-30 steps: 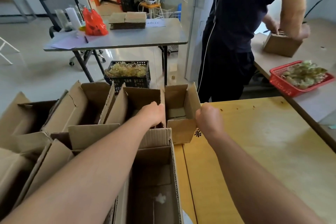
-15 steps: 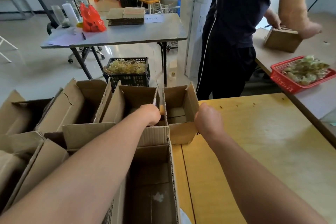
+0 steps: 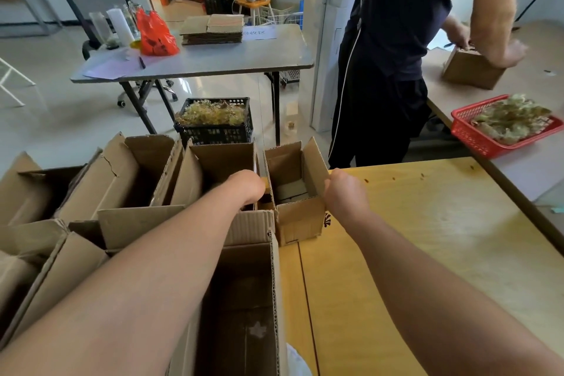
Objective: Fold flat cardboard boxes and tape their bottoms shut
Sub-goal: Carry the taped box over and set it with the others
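Head view: small box [image 3: 300, 223] held between both hands, mouth up.
Side flaps are gripped by left hand [image 3: 247, 186] and right hand [image 3: 345, 195]; its length runs forward; hold unchanged from earlier.

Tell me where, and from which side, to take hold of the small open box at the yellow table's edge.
Grip the small box by the top rims of its two side walls, coming from above. Its top is open and its flaps stand up, so the rims are easy to pinch. A neighbouring box stands close on its left, so a sideways approach there looks blocked.
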Motion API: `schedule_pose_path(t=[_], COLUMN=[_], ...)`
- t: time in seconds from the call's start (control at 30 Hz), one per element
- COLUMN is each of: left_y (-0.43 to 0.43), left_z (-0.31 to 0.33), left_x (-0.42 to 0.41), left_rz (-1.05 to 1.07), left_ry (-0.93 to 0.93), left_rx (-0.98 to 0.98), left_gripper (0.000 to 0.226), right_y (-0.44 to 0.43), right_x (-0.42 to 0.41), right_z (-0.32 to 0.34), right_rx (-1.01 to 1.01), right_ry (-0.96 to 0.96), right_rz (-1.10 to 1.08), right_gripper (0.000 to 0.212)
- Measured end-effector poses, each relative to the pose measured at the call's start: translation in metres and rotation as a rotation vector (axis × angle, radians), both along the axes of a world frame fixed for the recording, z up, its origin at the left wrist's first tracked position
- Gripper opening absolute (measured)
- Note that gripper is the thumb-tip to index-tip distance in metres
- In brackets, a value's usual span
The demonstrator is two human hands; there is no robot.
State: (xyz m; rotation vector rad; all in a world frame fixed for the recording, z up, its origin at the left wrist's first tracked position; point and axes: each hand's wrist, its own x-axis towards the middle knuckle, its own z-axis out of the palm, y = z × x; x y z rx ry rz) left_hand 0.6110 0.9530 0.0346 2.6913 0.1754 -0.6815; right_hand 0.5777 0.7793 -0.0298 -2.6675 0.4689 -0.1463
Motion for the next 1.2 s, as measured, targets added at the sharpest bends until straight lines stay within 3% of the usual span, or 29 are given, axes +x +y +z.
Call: schedule_pose_path(t=[0.2, 0.4, 0.57, 0.93, 1.2], left_y=[0.006, -0.001, -0.030, -0.149, -0.243], left_z=[0.003, 0.016, 0.032, 0.049, -0.003], left_x=[-0.003, -0.013, -0.033, -0.119, -0.272], left_rz=[-0.010, -0.116, -0.389, -0.853, -1.053], left_ry=[-0.126, -0.346, -0.512, -0.562, -0.585], left_rx=[-0.025, 0.061, 0.096, -0.038, -0.189], left_gripper=[0.045, 0.042, 0.053, 0.055, 0.065], right_y=[0.003, 0.003, -0.021, -0.110, -0.175], right_x=[-0.007, -0.035, -0.080, -0.228, -0.399], right_z=[0.012, 0.047, 0.073, 0.100, 0.074], right_rx=[-0.122, -0.240, -0.295, -0.309, -0.239], right_ry=[0.001, -0.046, -0.058, -0.046, 0.007], right_rz=[0.011, 0.048, 0.017, -0.301, -0.496], right_gripper=[0.037, 0.030, 0.024, 0.045, 0.051])
